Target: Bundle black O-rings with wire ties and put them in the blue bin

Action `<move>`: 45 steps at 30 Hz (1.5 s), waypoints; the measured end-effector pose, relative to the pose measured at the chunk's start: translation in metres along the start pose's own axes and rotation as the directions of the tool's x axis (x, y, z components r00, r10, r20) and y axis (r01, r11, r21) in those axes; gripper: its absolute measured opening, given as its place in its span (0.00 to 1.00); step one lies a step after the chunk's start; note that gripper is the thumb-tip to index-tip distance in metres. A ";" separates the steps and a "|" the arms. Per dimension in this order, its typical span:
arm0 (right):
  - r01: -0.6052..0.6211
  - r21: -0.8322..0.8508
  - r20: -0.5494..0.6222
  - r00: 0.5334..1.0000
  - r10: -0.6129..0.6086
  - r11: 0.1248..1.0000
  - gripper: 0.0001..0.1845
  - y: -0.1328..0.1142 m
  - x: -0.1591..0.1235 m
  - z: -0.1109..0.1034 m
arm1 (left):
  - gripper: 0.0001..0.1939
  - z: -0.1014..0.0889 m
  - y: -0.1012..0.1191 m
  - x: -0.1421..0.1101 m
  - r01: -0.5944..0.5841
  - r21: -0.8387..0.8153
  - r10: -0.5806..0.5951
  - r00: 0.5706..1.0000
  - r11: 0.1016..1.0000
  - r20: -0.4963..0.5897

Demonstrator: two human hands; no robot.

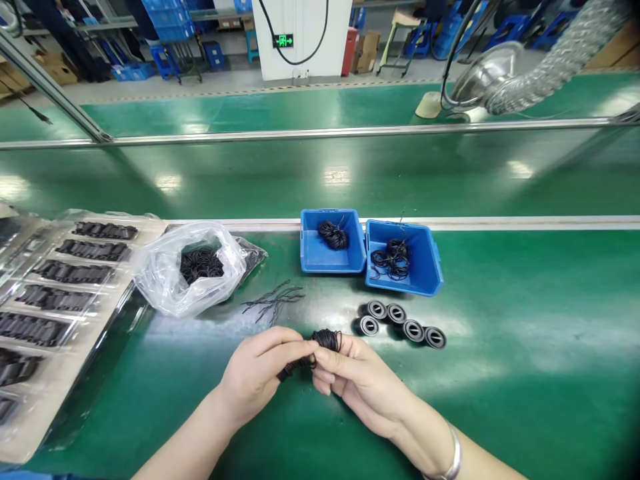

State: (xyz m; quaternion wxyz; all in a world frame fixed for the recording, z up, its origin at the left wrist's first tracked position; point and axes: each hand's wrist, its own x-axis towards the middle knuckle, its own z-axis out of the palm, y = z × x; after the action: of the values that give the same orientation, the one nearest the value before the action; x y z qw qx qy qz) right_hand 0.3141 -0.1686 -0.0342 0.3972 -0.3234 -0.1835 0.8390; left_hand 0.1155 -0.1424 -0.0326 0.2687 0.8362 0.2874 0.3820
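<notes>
A coiled bundle of thin black cable point(327, 339) is held between both hands, low over the green work surface. My left hand point(267, 363) has its fingers closed over the bundle's left part. On the other side my right hand point(353, 370) pinches the coil between thumb and fingers. Part of the bundle is hidden behind the fingers. Just beyond the left hand lie several short black twist ties or wire pieces point(275, 301). Several round black parts with grey-ringed ends point(413, 331) lie beyond the right hand.
Two blue bins point(333, 261) point(425, 283) hold coiled black cable. An open clear plastic bag point(165, 293) of black pieces stands at left, beside clear trays point(95, 307) with rows of black parts. A metal rail point(320, 137) crosses farther back; a ducted hood point(490, 73) hangs upper right.
</notes>
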 end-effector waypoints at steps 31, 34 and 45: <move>0.172 -0.046 -0.158 0.971 -0.177 0.984 0.11 -0.005 0.003 -0.002 | 0.07 -0.008 0.011 0.011 0.654 -0.425 -0.642 0.741 0.626 0.196; 0.172 -0.204 -0.191 0.959 -0.211 0.964 0.13 -0.002 0.004 -0.001 | 0.08 -0.007 0.010 0.009 0.564 -0.295 -0.551 0.824 0.772 0.134; 0.160 -0.369 -0.176 0.955 -0.238 0.916 0.12 0.003 0.004 -0.001 | 0.21 0.001 0.002 0.003 0.201 0.026 -0.201 0.980 0.979 0.001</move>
State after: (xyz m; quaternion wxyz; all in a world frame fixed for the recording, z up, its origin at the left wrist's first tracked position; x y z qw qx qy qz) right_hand 0.3115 -0.1668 -0.0385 0.4345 -0.4581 -0.3178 0.7074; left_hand 0.1187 -0.1422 -0.0307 0.2955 0.8070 0.3748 0.3477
